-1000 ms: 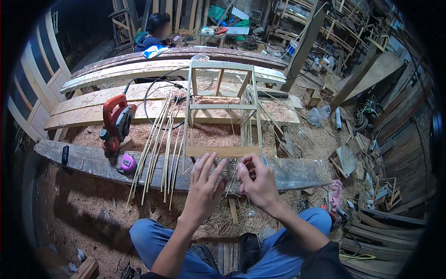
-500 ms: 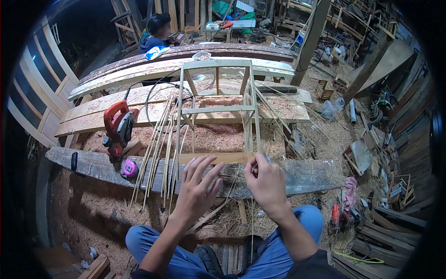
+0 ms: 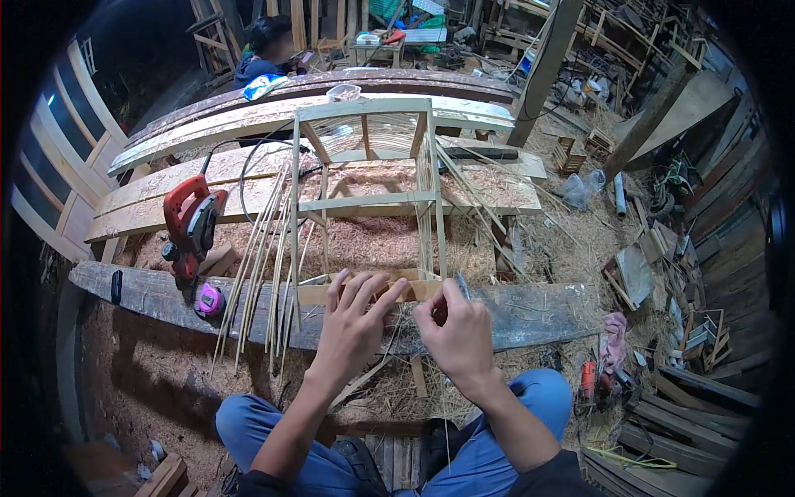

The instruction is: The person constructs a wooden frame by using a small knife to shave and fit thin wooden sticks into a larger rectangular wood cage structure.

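My left hand [image 3: 354,319] is raised over the near edge of the weathered plank [image 3: 538,313], fingers apart and nothing in them. Close on its right, my right hand [image 3: 455,331] is closed in a pinch. A thin pale strip [image 3: 447,422] hangs below it and seems to run up into its fingers. A small grey, blade-like piece [image 3: 462,287] shows just beyond the right fingers; whether I hold it, I cannot tell. Past both hands stands a pale wooden frame [image 3: 368,201] with slender slats, its lower board [image 3: 313,294] partly behind my left fingers.
Long thin strips [image 3: 248,286] lean across the plank at left. A red electric planer [image 3: 190,224] and a pink tape measure [image 3: 209,300] rest nearby. Shaving-covered boards [image 3: 166,189] lie beyond. Another person [image 3: 263,51] sits at the far left. Wood scraps [image 3: 638,273] litter the right side.
The whole view has shifted slightly, so the bench and frame sit farther left. My left fingers have lifted and spread a little; my right hand stays pinched, with the grey piece showing more clearly.
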`<state>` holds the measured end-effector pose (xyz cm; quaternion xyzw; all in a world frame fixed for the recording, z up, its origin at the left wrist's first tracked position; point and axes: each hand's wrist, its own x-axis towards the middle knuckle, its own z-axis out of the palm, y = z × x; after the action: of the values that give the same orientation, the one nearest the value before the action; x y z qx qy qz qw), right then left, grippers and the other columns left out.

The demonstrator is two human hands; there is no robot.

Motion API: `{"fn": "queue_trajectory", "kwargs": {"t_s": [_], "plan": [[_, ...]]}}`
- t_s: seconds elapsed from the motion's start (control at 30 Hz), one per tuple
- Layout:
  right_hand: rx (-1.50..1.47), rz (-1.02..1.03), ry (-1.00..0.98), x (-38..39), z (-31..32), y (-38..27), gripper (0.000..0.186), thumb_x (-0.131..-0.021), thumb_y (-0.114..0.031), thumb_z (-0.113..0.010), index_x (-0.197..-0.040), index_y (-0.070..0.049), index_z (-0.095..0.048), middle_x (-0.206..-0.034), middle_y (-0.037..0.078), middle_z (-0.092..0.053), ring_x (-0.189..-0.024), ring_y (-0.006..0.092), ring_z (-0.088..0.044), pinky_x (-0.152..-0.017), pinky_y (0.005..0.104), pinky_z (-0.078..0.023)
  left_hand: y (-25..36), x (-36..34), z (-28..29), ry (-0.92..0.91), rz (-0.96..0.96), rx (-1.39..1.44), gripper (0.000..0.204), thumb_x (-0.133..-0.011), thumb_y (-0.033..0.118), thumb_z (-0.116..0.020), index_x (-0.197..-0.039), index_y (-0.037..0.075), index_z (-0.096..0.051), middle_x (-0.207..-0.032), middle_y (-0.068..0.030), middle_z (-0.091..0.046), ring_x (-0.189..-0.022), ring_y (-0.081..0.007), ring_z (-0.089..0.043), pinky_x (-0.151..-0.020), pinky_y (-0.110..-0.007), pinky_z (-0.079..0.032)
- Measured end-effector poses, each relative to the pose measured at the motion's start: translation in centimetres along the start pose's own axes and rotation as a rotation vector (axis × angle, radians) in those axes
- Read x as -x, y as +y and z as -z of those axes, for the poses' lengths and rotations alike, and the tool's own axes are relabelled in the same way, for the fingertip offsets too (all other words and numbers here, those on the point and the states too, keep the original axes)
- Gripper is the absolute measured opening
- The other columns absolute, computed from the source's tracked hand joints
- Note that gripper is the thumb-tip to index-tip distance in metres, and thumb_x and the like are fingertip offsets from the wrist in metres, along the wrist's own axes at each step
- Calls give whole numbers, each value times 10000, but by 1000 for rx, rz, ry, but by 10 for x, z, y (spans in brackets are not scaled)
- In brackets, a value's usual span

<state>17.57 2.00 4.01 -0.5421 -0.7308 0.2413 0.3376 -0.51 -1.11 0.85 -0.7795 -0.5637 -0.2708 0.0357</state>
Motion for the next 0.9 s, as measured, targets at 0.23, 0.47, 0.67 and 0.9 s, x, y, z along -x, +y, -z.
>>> {"fn": "queue_trajectory", "kwargs": {"t_s": [0.23, 0.47, 0.67, 0.9], "plan": [[71, -13, 2, 2, 0, -5, 185, -912, -193, -684, -869, -34, -597, -663, 226, -675, -652, 432, -707, -591, 544, -546, -8, -2, -6, 38, -22, 19, 623, -788, -8, -654, -1388, 158, -649, -1277, -72, -661, -1247, -241, -590, -1180, -463, -355], [146, 30, -33, 4, -4, -3, 198, -916, -216, -668, -860, -40, -597, -666, 220, -679, -659, 428, -711, -601, 540, -556, -4, -1, -7, 45, -20, -13, 642, -797, -18, -641, -1410, 170, -645, -1382, -75, -649, -1295, -248, -574, -1197, -472, -341], [119, 49, -48, 4, -8, -9, 193, -913, -222, -674, -867, -47, -604, -674, 212, -684, -663, 426, -710, -606, 537, -558, -5, 3, 3, 35, 1, -45, 647, -807, -10, -635, -1427, 174, -635, -1427, -82, -630, -1323, -264, -559, -1203, -482, -336], [113, 42, -40, 3, -5, -5, 198, -912, -221, -678, -876, -42, -602, -685, 217, -689, -662, 427, -710, -603, 540, -557, -2, 0, -5, 43, -2, -35, 652, -814, -4, -634, -1440, 178, -626, -1434, -80, -624, -1334, -267, -547, -1205, -493, -337]]}}
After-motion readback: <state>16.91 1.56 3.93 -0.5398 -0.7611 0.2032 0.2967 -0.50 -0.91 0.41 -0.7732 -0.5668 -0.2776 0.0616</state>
